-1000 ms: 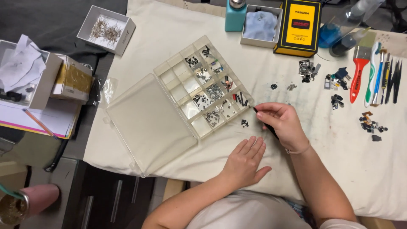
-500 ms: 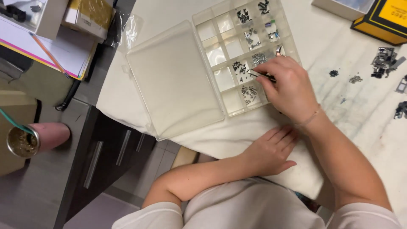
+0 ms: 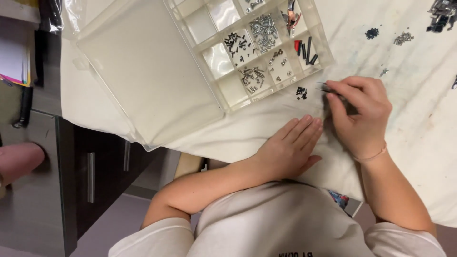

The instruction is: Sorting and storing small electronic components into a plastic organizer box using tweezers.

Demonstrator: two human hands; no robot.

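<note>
White cloth over desk. Right hand pinched on tweezers, tips just beside small black parts near open clear organizer. Left hand flat, fingers released, on cloth.

White cloth covering the tabletop, taken here as the landmark. On its far right part lie two small heaps of dark loose parts and grey ones. Beyond its left edge: a dark cabinet with bar handles, below the cloth's overhang; a stack of papers at far left; a pink cup lower left.
</note>
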